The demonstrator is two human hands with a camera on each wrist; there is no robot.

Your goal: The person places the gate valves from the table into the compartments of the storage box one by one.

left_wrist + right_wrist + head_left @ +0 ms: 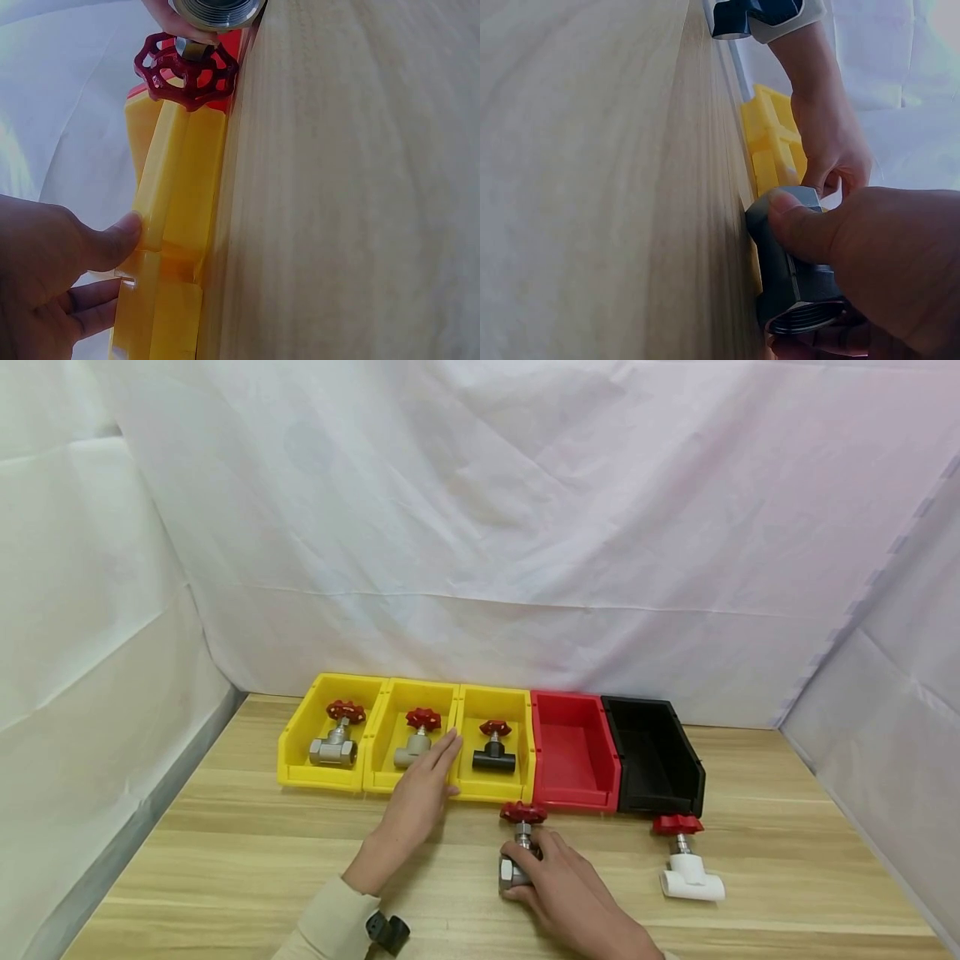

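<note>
My right hand point(566, 889) grips one metal valve point(522, 833), just in front of three yellow bins point(423, 692) (one binned valve point(494, 750) each), one red bin point(573, 797), one black bin point(658, 800). One white valve point(690, 878) on table point(780, 868), right. Left hand point(417, 793): fingers straight, thumb touching yellow bin front.

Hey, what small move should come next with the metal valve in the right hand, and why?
I'd probably have the right hand lift the metal valve gently toward the red bin: it's gripped at the body, it sits just in front of the row near that bin, and the yellow bins each hold a valve.
</note>
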